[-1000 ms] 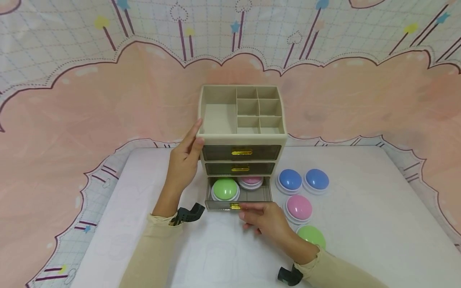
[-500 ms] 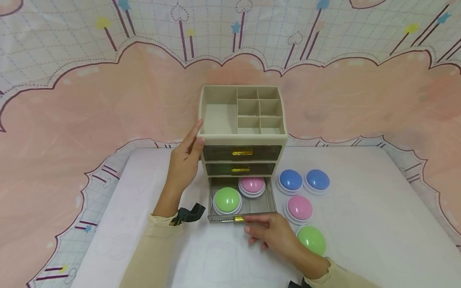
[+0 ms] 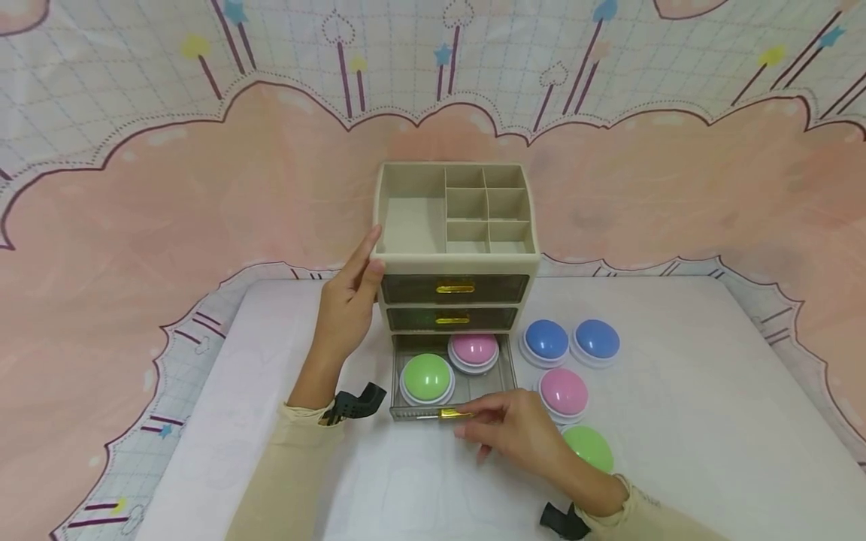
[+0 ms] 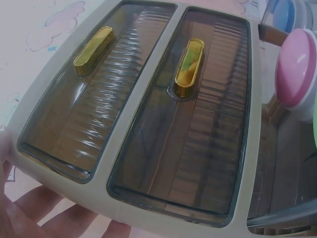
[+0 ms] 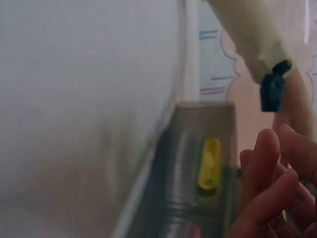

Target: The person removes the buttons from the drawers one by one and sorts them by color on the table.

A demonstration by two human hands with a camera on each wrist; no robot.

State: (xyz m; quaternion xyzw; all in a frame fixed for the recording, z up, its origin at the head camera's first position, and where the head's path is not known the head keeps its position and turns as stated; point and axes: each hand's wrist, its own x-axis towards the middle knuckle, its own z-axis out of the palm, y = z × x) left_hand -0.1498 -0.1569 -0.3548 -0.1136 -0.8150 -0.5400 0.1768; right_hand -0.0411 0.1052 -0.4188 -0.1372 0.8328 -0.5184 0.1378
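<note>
A beige desktop drawer organizer (image 3: 455,259) stands at the middle back. My left hand (image 3: 343,308) rests against its left side, fingers straight and thumb by the front edge; in the left wrist view, fingertips (image 4: 69,220) lie along that side. The bottom smoky clear drawer (image 3: 413,412) is pulled out. Inside it are a green domed push light (image 3: 426,377) with a white base and a pink one (image 3: 473,349) behind it. My right hand (image 3: 521,432) is at the drawer's gold handle (image 3: 449,413), fingers loosely extended; whether the fingertips touch it, I cannot tell.
Right of the organizer, on the white table (image 3: 690,421), sit two blue domed lights (image 3: 546,340), a pink one (image 3: 564,391) and a green one (image 3: 590,447) partly behind my right hand. Two upper drawers (image 3: 452,319) are closed. A patterned cloth (image 3: 649,180) hangs behind.
The bottom drawer has slid out toward me, showing more of the pink light, and then stopped. My right hand came along with it and has since shifted slightly upward over the drawer front.
</note>
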